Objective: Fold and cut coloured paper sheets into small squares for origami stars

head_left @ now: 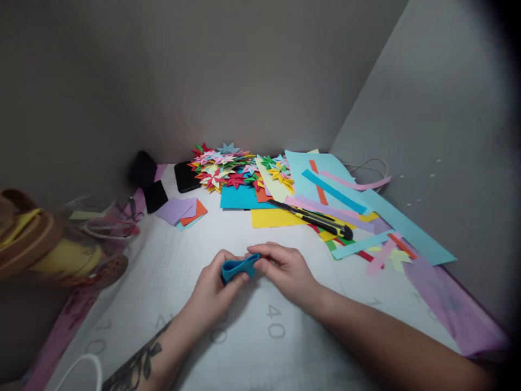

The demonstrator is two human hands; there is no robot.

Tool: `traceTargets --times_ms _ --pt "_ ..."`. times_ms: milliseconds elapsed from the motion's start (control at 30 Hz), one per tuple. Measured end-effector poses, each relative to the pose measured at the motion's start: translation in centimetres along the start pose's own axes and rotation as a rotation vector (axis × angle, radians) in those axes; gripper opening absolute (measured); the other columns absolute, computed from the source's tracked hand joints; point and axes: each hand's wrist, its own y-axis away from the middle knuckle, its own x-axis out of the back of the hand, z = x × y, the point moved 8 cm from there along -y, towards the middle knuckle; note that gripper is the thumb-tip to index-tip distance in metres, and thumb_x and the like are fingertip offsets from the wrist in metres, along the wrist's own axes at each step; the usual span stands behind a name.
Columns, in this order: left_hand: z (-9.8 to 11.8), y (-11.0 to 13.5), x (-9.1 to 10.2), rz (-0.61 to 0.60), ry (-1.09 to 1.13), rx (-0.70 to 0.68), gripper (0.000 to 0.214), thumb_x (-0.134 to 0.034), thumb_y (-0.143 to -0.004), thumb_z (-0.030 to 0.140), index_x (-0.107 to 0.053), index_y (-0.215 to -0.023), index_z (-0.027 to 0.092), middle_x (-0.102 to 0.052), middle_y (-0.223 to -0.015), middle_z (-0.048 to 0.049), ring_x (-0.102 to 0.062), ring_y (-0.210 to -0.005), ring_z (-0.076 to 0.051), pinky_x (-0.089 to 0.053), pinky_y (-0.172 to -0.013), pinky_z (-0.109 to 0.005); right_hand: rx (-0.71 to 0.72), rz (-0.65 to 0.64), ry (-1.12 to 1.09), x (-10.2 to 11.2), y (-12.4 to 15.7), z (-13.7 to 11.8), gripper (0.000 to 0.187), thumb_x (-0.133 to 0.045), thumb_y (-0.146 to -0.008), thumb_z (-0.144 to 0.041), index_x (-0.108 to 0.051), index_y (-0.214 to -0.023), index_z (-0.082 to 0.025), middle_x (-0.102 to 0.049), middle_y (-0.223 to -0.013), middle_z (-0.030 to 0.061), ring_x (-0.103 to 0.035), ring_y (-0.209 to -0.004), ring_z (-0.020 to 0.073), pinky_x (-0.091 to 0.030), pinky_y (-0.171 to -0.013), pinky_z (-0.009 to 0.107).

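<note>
Between my two hands a piece of blue paper (238, 267) is bent over into a loop, held just above the white table cover. My left hand (220, 282) grips its left side, thumb in front and fingers behind. At its right end my right hand (280, 266) pinches the paper between thumb and fingers. Beyond my hands, a yellow and black box cutter (325, 222) rests on paper scraps. Small purple paper squares (175, 210) lie to the left, overlapping an orange one (195, 213). Folded paper stars (223, 165) in many colours are heaped at the back.
Coloured paper strips and sheets, among them a light blue sheet (321, 168), cover the back right. A black phone-like object (186, 176) lies beside the stars. At the left stand a blurred container with a brown rim (49, 239) and scissors (134, 210). A white cable (95, 361) curves at front left.
</note>
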Motion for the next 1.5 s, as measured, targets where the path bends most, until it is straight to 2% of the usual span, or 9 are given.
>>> traceTargets --times_ms 167,300,567,800,900,1033,1167,1333,1500 --pt "-0.2 -0.1 0.3 0.041 -0.052 0.01 0.022 -0.061 -0.081 0.038 -0.048 -0.084 0.021 -0.056 -0.07 0.0045 -0.051 -0.062 -0.013 -0.038 -0.057 -0.023 0.076 -0.03 0.015 -0.6 0.2 -0.4 0.03 -0.056 -0.088 -0.024 -0.067 -0.116 -0.03 -0.07 -0.093 0.0028 -0.066 -0.086 0.0161 -0.054 -0.078 0.032" --pt "0.0 0.0 0.3 0.059 -0.088 -0.006 0.02 -0.06 -0.082 0.037 -0.051 -0.091 0.022 -0.062 -0.077 0.0029 -0.056 -0.068 -0.014 -0.042 -0.063 -0.025 0.105 -0.047 0.038 -1.1 0.4 -0.4 0.036 -0.053 -0.091 -0.025 -0.062 -0.124 -0.031 -0.067 -0.09 0.0026 -0.064 -0.083 0.0153 -0.054 -0.075 0.03" --pt "0.0 0.2 0.7 0.111 -0.153 0.019 0.018 -0.061 -0.081 0.038 -0.057 -0.086 0.021 -0.063 -0.071 0.0032 -0.056 -0.063 -0.014 -0.041 -0.06 -0.024 -0.017 -0.096 0.01 -1.8 0.6 0.9 0.042 -0.05 -0.092 -0.025 -0.053 -0.134 -0.033 -0.068 -0.111 0.0031 -0.063 -0.103 0.0179 -0.05 -0.093 0.037" --pt "-0.5 0.2 0.5 0.109 -0.172 0.039 0.019 -0.06 -0.081 0.039 -0.055 -0.081 0.021 -0.06 -0.068 0.0042 -0.053 -0.062 -0.013 -0.04 -0.059 -0.024 -0.154 -0.058 -0.073 -1.7 0.4 1.6 0.024 -0.057 -0.086 -0.027 -0.07 -0.105 -0.026 -0.071 -0.101 0.0031 -0.065 -0.096 0.0187 -0.051 -0.088 0.035" --pt "-0.5 0.3 0.5 0.111 -0.164 0.06 0.021 -0.06 -0.081 0.04 -0.054 -0.078 0.02 -0.059 -0.067 0.0041 -0.052 -0.062 -0.013 -0.04 -0.058 -0.024 -0.234 -0.067 -0.151 -2.1 0.4 1.9 0.018 -0.058 -0.083 -0.026 -0.069 -0.096 -0.023 -0.071 -0.091 0.0016 -0.065 -0.088 0.018 -0.051 -0.082 0.033" --pt "-0.4 0.3 0.3 0.091 -0.171 0.068 0.021 -0.061 -0.081 0.04 -0.054 -0.079 0.02 -0.058 -0.066 0.0045 -0.051 -0.061 -0.013 -0.039 -0.057 -0.023 -0.291 -0.046 -0.118 -2.0 0.4 2.3 0.009 -0.058 -0.079 -0.026 -0.065 -0.081 -0.021 -0.065 -0.075 -0.0008 -0.059 -0.072 0.0149 -0.047 -0.068 0.028" --pt "-0.6 0.1 0.5 0.103 -0.162 0.062 0.02 -0.063 -0.079 0.037 -0.054 -0.079 0.02 -0.054 -0.063 0.0052 -0.049 -0.059 -0.012 -0.037 -0.054 -0.023 -0.353 0.003 -0.156 -1.4 0.2 2.9 0.013 -0.057 -0.079 -0.03 -0.056 -0.071 -0.02 -0.055 -0.063 -0.0038 -0.05 -0.058 0.0107 -0.04 -0.055 0.024" --pt "-0.9 -0.1 1.5 0.229 0.146 -0.002 0.029 -0.063 -0.081 0.034 -0.056 -0.105 0.02 -0.067 -0.092 -0.002 -0.062 -0.082 -0.016 -0.049 -0.068 -0.025 -0.489 -0.069 -0.298 -2.1 0.5 3.6 0.014 -0.057 -0.077 -0.032 -0.049 -0.074 -0.021 -0.054 -0.053 -0.0062 -0.047 -0.046 0.0092 -0.037 -0.046 0.022" --pt "-0.9 0.3 2.7 0.374 0.203 -0.013 0.025 -0.067 -0.078 0.037 -0.066 -0.097 0.021 -0.07 -0.096 -0.0032 -0.064 -0.086 -0.016 -0.051 -0.069 -0.023 -0.405 -0.2 -0.196 -3.1 0.7 2.9 0.016 -0.059 -0.075 -0.026 -0.046 -0.067 -0.021 -0.052 -0.058 -0.005 -0.048 -0.054 0.0097 -0.039 -0.05 0.022"
